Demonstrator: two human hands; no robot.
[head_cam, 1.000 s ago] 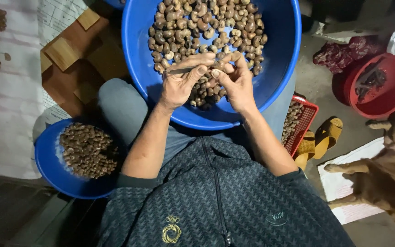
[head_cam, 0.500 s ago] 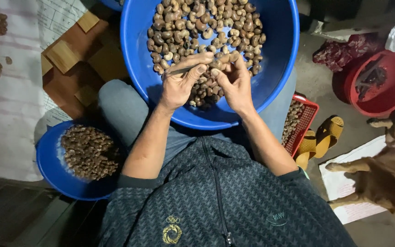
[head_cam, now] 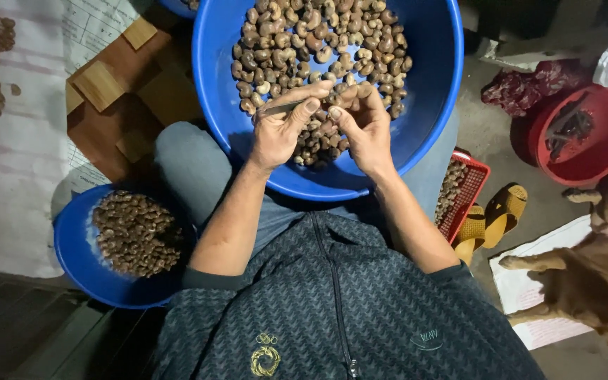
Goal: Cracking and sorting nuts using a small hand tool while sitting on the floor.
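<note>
A large blue basin (head_cam: 431,91) rests on my lap, heaped with brown cashew nuts (head_cam: 318,42) in their skins. Over its near side my left hand (head_cam: 279,130) grips a thin metal knife (head_cam: 281,108), blade lying across the fingers toward the right. My right hand (head_cam: 364,127) is closed on a single cashew nut (head_cam: 339,100) pinched at the fingertips, touching the left hand's fingertips. Both hands hover just above the nuts.
A smaller blue bowl (head_cam: 79,260) of nuts sits by my left knee. A red mesh basket (head_cam: 469,190) with nuts, yellow sandals (head_cam: 494,214) and a red tub (head_cam: 585,130) lie to the right. A brown dog (head_cam: 599,274) stands at the right edge. Wooden blocks (head_cam: 117,77) lie left.
The hands stay together over the basin with only small finger movements on the nut. The view has shifted slightly; the dog's paw moved a little.
</note>
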